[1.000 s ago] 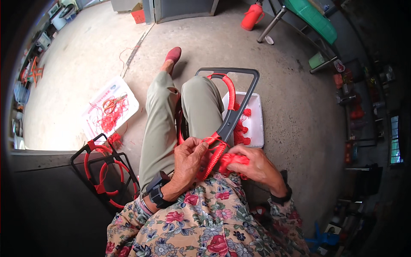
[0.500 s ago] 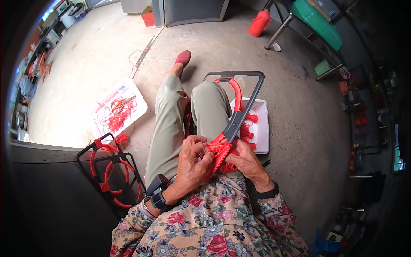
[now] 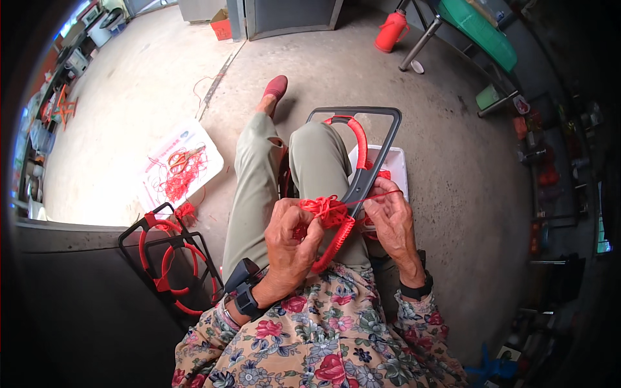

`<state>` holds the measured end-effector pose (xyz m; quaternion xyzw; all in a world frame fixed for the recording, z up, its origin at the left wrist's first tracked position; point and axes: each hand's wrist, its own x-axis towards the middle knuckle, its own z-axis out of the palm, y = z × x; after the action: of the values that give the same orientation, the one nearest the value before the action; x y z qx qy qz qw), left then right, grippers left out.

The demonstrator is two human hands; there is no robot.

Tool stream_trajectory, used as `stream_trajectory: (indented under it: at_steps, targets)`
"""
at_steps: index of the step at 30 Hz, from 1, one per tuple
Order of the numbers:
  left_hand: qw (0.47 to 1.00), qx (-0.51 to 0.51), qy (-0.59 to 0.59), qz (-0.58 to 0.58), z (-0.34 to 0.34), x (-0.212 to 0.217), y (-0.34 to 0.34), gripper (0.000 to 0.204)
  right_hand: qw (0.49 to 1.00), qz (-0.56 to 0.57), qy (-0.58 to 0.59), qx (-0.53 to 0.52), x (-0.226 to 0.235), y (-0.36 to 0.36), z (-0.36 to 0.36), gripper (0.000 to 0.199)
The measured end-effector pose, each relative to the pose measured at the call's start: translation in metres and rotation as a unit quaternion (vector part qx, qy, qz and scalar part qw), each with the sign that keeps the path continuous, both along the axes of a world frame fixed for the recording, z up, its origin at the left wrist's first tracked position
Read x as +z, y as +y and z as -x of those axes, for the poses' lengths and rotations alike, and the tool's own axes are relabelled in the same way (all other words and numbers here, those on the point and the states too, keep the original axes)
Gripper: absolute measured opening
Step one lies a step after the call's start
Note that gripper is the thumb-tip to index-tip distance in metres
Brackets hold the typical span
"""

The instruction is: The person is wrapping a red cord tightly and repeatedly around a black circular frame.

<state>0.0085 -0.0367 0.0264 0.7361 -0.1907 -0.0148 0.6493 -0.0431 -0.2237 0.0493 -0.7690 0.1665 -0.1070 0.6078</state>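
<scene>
A black plastic frame (image 3: 388, 143) with a ring partly wrapped in red cord leans across my lap. The tightly coiled red wrapping (image 3: 336, 244) curves down toward my shirt. My left hand (image 3: 290, 236) is closed around a loose bundle of red cord (image 3: 323, 206) beside the ring. To the right of the frame, my right hand (image 3: 392, 220) pinches a strand of that cord, which runs taut across the black bar from the bundle. The left fingertips are partly hidden behind the cord.
A white box (image 3: 399, 161) with red cord stands beyond my right hand. Front left, a white tray (image 3: 212, 152) bears tangled cord and scissors (image 3: 185, 156). Black frames with red-wrapped rings (image 3: 187, 258) lean at my left. Farther off are a red thermos (image 3: 390, 33) and a metal-legged table (image 3: 424, 44).
My right hand has moved right and up, off the wrapped ring, drawing a strand out. The left hand now grips a cord bundle, which has come up above the ring.
</scene>
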Motion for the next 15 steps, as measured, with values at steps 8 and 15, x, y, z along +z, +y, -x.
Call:
stream_trajectory:
  at_steps: [8,15]
  targets:
    - [0.959,-0.024,0.233,0.162,-0.005,0.010,-0.013,0.013,0.937,0.319,-0.069,0.127,0.039,0.011,-0.012,0.043]
    - [0.965,-0.091,0.166,0.181,-0.012,0.003,-0.014,0.009,0.943,0.253,-0.030,0.216,0.044,0.002,-0.010,0.038]
